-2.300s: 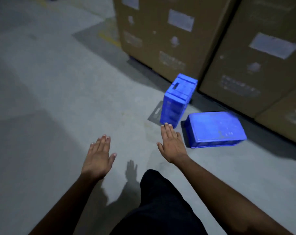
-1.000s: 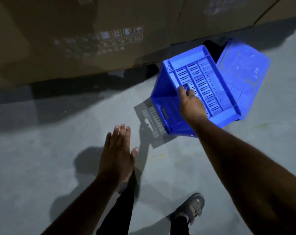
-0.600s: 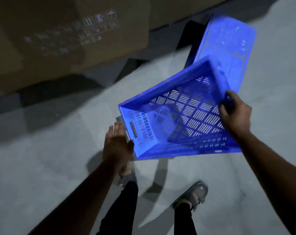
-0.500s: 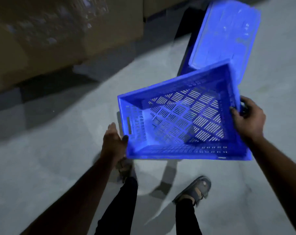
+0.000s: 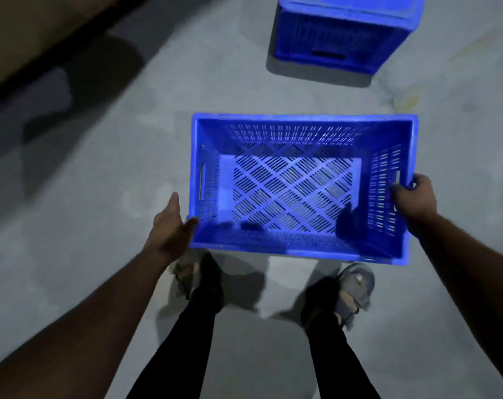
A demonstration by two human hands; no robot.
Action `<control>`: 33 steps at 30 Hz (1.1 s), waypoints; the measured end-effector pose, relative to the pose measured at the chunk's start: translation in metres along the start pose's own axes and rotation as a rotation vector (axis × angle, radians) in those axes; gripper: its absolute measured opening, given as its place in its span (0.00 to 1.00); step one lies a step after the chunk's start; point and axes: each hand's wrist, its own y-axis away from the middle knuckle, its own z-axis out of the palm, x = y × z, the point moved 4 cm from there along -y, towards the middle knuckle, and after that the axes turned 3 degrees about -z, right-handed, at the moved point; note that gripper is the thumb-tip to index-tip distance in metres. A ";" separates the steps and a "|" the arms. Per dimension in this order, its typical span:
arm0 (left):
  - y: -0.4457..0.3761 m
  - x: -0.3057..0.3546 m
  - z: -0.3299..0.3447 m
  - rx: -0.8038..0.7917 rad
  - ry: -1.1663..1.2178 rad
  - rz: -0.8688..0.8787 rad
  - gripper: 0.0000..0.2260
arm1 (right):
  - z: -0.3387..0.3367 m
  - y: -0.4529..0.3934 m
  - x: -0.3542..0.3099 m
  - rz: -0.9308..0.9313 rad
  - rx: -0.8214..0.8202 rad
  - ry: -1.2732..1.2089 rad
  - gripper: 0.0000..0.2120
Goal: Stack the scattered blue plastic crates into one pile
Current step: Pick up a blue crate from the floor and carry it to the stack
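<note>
right grip [image 5: 414,198] clutching crate [image 5: 297,185] rim, left grip [image 5: 169,230] spread, perhaps touching its corner

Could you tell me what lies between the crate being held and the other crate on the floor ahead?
Only bare concrete floor, in the head view, separates the held crate from the overturned crate.

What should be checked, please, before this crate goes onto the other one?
1. Right hand grips the held crate at its right end wall: ok.
2. Left hand gripping: not ok, it is open at the near left corner.
3. Held crate opening up, nothing inside: ok.
4. Second crate upside down on the floor: ok to stack on.
5. Floor between the crates free of objects: ok.
6. Whether the crates will seat together: cannot tell.
</note>
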 end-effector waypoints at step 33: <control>-0.125 0.051 0.019 -0.454 0.782 -0.311 0.44 | 0.027 -0.047 0.039 0.260 -0.610 -0.505 0.52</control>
